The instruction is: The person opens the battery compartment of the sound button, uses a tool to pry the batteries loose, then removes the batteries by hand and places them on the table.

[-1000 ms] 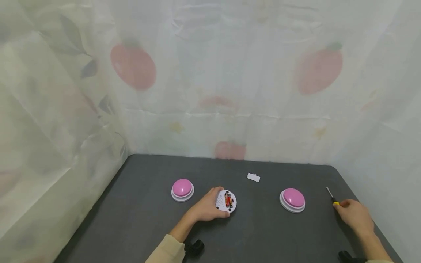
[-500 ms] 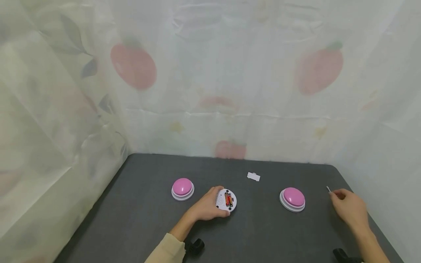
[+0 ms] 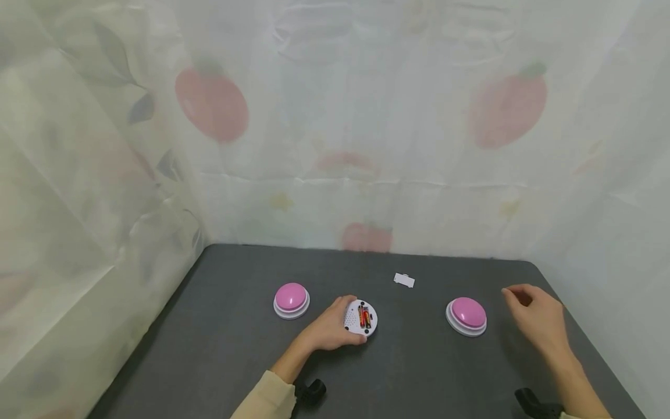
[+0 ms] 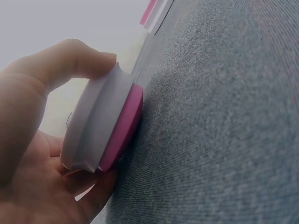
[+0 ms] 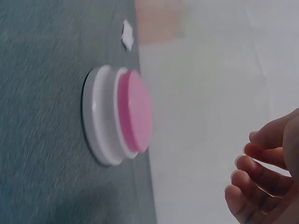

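My left hand (image 3: 331,329) grips a round push button (image 3: 360,318) by its edge, thumb on one side and fingers on the other. It lies upside down, its white underside up with red batteries in the uncovered bay. In the left wrist view the button's pink dome (image 4: 124,128) faces the dark table. My right hand (image 3: 541,320) is raised over the table's right side, fingers loosely bent, with nothing seen between them in the right wrist view. Left of it stands an upright pink-and-white button (image 3: 467,315). The screwdriver is not visible now.
Another upright pink button (image 3: 291,299) stands left of my left hand. A small white battery cover (image 3: 404,280) lies near the back of the dark table (image 3: 419,372). Printed cloth (image 3: 366,116) hangs behind and at both sides.
The right hand has let go of the yellow-and-black screwdriver and moved left and away from the body, rising off the table. The left hand and its button have stayed in place.
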Tool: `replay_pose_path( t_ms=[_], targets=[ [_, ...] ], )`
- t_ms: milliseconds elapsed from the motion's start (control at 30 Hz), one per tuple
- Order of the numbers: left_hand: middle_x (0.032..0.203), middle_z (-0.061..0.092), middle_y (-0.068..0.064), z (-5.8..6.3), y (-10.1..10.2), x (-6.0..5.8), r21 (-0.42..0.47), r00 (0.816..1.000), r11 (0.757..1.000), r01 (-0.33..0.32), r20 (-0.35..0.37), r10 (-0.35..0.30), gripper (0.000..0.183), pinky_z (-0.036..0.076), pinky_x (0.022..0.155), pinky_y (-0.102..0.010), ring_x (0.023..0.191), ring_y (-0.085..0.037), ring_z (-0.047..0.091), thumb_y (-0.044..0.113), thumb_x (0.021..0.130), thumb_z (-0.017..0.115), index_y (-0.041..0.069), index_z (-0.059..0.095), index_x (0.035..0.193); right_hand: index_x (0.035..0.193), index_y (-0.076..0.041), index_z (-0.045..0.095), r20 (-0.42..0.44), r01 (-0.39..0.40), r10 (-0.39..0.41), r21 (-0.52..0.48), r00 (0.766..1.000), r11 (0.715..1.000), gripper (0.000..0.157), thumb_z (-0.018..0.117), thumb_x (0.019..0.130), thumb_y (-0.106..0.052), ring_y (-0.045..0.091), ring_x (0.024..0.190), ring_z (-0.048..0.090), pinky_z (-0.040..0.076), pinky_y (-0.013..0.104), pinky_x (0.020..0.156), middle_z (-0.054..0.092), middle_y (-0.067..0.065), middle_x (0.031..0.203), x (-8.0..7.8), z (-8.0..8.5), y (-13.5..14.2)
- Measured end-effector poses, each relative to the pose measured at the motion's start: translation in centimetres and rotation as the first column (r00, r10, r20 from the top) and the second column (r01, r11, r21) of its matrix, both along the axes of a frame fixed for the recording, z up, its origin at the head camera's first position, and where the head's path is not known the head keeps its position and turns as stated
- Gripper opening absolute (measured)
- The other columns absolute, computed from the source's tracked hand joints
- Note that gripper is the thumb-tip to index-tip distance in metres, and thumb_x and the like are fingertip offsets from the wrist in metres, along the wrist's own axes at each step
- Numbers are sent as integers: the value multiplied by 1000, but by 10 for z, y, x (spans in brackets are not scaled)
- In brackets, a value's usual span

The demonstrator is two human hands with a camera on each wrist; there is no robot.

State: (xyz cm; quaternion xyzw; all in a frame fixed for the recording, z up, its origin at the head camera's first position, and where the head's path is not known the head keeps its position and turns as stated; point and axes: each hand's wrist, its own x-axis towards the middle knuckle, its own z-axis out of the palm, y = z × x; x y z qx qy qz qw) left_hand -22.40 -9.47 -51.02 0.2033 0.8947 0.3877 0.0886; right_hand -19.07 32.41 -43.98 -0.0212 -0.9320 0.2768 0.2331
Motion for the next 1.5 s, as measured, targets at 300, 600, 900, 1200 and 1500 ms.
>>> replay_pose_path(
  t_ms=[300,600,900,1200,1500],
  targets=[
    [139,49,-12,1,-1,1,-3,1000,1000,1,3,-1,95,44,97,-43,113,-23,52,40,75,86,2,39,150,101,-1,75,-135,-118,114,-28,984,993,14,73,93,-13,-4,77,50,39,13,67,70,11,90,1,14,-32],
    [140,49,-13,4,-2,1,-4,1000,1000,-3,2,3,95,44,97,-43,113,-22,53,39,76,86,3,39,150,105,-4,74,-146,-235,225,-58,963,970,13,72,93,-10,-1,80,52,40,8,72,69,5,92,2,18,-58],
    [140,49,-13,2,-4,4,2,1000,1000,-8,5,8,95,44,97,-43,113,-23,53,39,75,86,2,40,150,105,-5,74,-198,-346,322,-102,926,933,17,74,89,-1,4,79,56,42,8,73,68,1,91,5,18,-81],
    [140,49,-12,3,-3,5,-11,1000,1000,-8,-1,8,95,44,97,-43,113,-23,53,39,74,86,2,40,149,105,-11,75,-181,-409,383,-141,906,901,16,75,90,-4,6,77,58,46,15,69,68,-5,91,7,14,-102],
    [137,50,-10,1,0,2,-1,1000,1000,21,-7,-21,94,44,95,-39,108,-20,53,39,75,86,3,40,149,101,-13,74,-212,-509,475,-154,854,847,18,78,87,-3,7,75,59,48,20,68,65,-11,88,4,-1,-121]
  ],
)
